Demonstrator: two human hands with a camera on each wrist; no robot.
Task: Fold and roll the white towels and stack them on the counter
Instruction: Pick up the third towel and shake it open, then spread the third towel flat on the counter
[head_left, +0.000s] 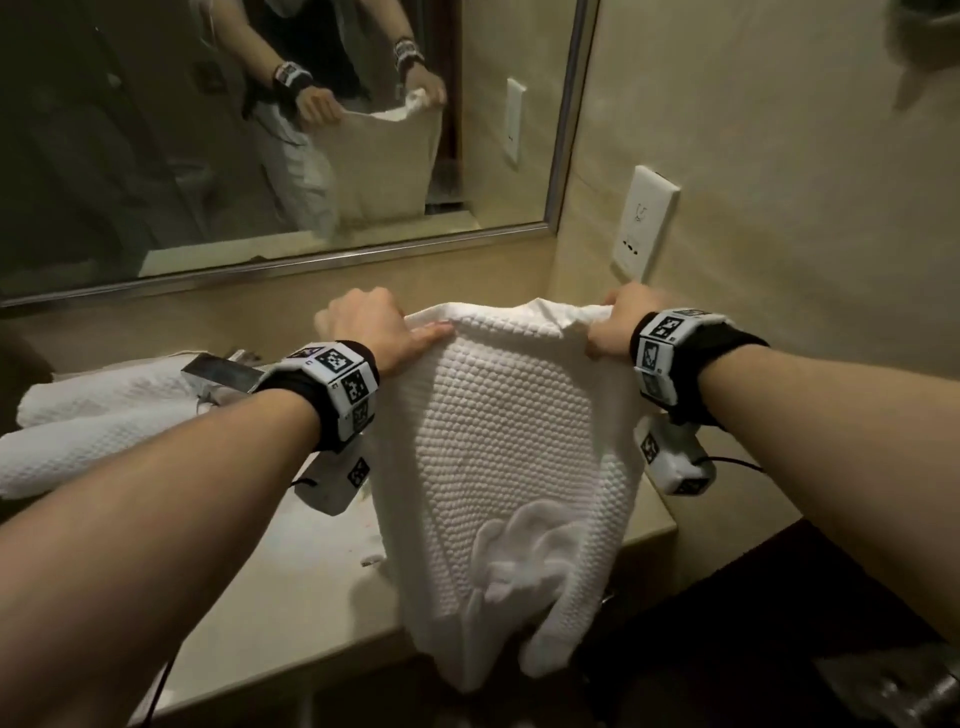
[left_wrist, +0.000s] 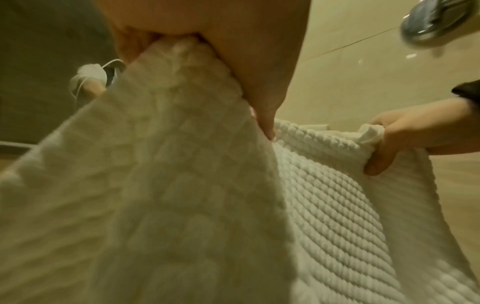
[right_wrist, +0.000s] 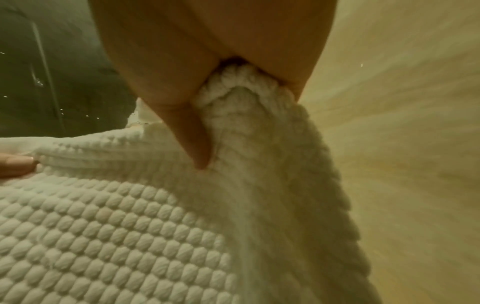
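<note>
While it hangs in the air above the right end of the counter (head_left: 270, 597), the white towel (head_left: 509, 467) is held up by its top edge, its bobbled face toward the person and its lower part drooping past the near counter edge with a bunched fold near the bottom. At the top left corner the left hand (head_left: 371, 327) has its fingers curled round a gathered bit of cloth, thumb lying along the edge; at the top right corner the right hand (head_left: 618, 325) pinches the other corner in the same way, as both wrist views confirm. Between the two hands the edge sags slightly. To fold well from here, I judge the corners should be drawn apart until that edge runs taut and level, then the towel lowered flat onto the bare counter so the bunched lower part can be smoothed before the corners are brought together. Further left on the counter lie two more towels (head_left: 104, 415), rolled or loosely heaped, beside a chrome tap (head_left: 218, 375). Beyond, a mirror (head_left: 156, 218) and a wall socket plate (head_left: 644, 223) stand on the far walls.
</note>
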